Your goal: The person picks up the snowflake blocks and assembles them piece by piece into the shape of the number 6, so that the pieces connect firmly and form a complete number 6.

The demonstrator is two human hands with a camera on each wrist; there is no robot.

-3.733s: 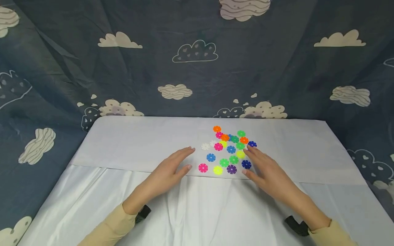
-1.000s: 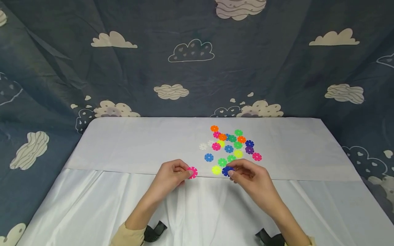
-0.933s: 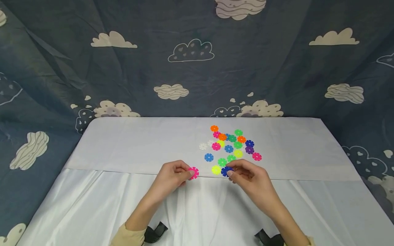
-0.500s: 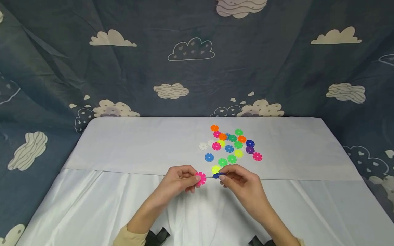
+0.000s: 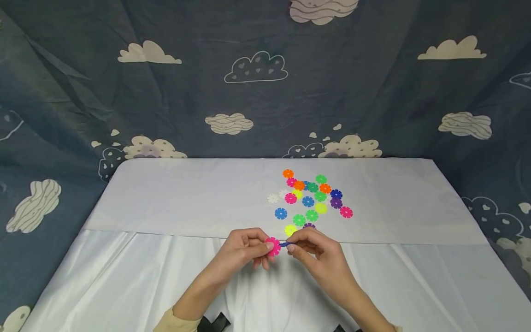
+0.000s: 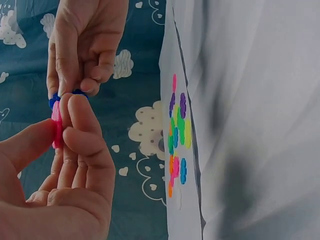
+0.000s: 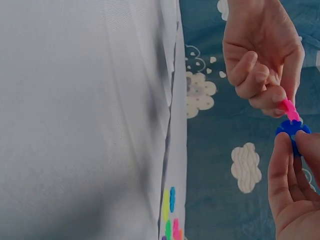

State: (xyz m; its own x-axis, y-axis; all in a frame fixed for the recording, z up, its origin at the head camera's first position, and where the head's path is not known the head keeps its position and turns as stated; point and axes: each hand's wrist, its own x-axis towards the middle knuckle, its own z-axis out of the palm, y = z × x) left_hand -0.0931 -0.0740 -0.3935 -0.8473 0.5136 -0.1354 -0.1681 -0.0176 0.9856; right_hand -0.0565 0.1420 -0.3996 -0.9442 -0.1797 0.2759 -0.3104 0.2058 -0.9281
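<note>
Between thumb and fingers my left hand pinches a pink notched disc, its flat face toward the head view. My right hand pinches a dark blue disc, seen edge-on there. The two discs meet edge to edge, at an angle to each other; in the right wrist view the pink disc touches the rim of the blue disc. How deep their notches sit in one another I cannot tell. Both hands are held above the white cloth, in front of the loose discs.
Several loose discs in orange, green, blue, yellow, white, purple and pink lie on the white table cover, some overlapping; a yellow disc and a purple one lie just beyond the hands. A dark cloud-print curtain stands behind.
Both hands took up a disc since the earliest frame. They have come together and nearer the body, the blue disc was turned edge-on, and it now meets the pink one.
</note>
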